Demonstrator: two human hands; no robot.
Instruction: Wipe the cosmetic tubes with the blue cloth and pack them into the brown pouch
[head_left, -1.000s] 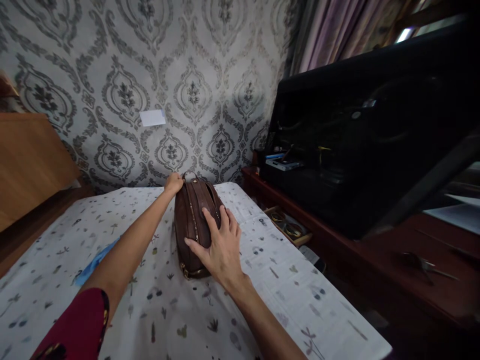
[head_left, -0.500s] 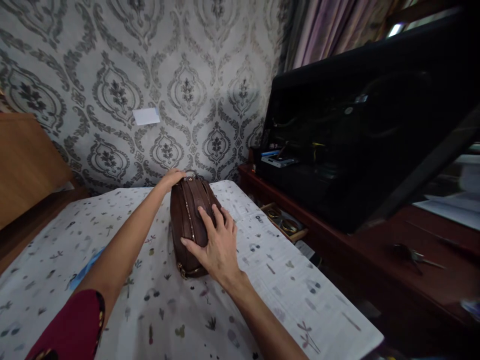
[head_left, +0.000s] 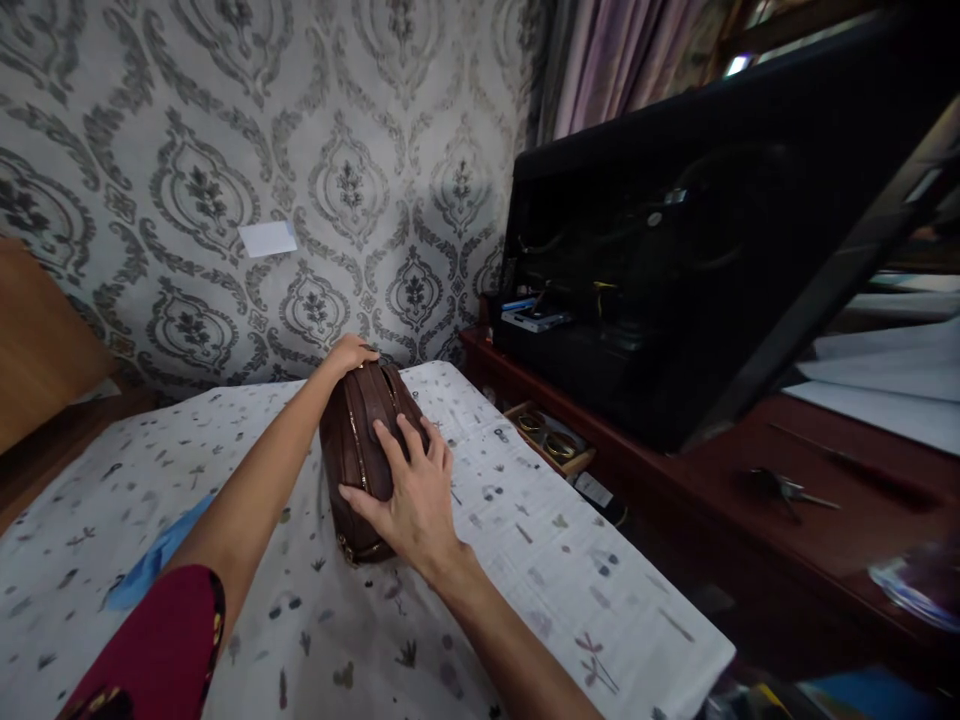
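Observation:
A brown leather bag with gold-coloured zips lies on a white printed cloth. At its far end my left hand has its fingers closed over the edge near the zip, covering the ring that showed there; the fingertips are partly hidden. Across the top of the bag rests my right hand, fingers spread, the thumb touching close to the near zip. A zip pull hangs at the bag's near corner.
At the right a large black screen leans over a dark red desk bearing keys and papers. An open drawer holds glasses. A blue cloth lies by my left arm. Patterned wall stands behind.
The view has swung slightly to the right, so everything sits further left. My left hand has moved over the ring at the bag's far end. My right hand keeps its place on the bag.

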